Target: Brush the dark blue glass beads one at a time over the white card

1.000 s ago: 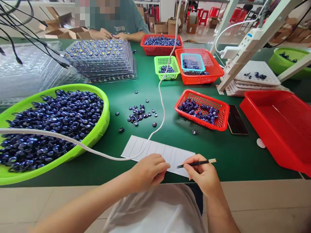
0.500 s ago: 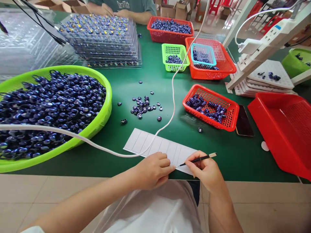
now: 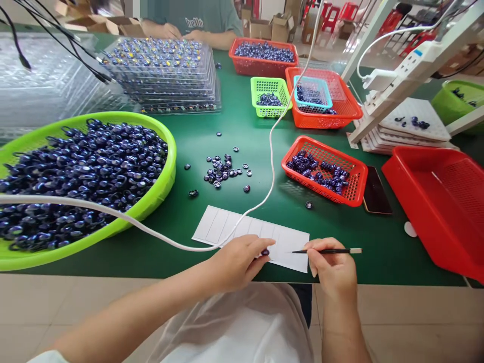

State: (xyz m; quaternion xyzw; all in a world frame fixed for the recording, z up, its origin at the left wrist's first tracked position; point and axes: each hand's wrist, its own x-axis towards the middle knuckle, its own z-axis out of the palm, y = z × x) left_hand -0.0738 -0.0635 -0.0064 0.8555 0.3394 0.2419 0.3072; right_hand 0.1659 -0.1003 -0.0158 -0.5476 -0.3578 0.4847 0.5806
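Observation:
My left hand (image 3: 242, 263) is over a white strip of paper (image 3: 215, 227) ruled with cross lines, at the table's near edge. Between its thumb and fingers sits a small shiny dark blue piece (image 3: 265, 251), partly hidden, with the index finger stretched out above it. My right hand (image 3: 333, 264) pinches slim black tweezers (image 3: 328, 251) with a silvery end. Their fine tip points left over the paper, apart from the piece. Beyond the paper lie several loose dark pieces (image 3: 223, 171) in a scattered group.
A green basket (image 3: 172, 166) heaped with dark looped pieces stands left. A white cable (image 3: 270, 151) crosses the table and paper. At right are a red basket (image 3: 355, 194), a phone (image 3: 378, 191) and a red bin (image 3: 427, 222). Stacked clear trays (image 3: 181, 93) stand before another person (image 3: 212, 38).
The tweezers have moved right, away from my left fingers, and lie more level. My left index finger has lifted, and the dark piece now shows between the fingers. The view has tilted slightly.

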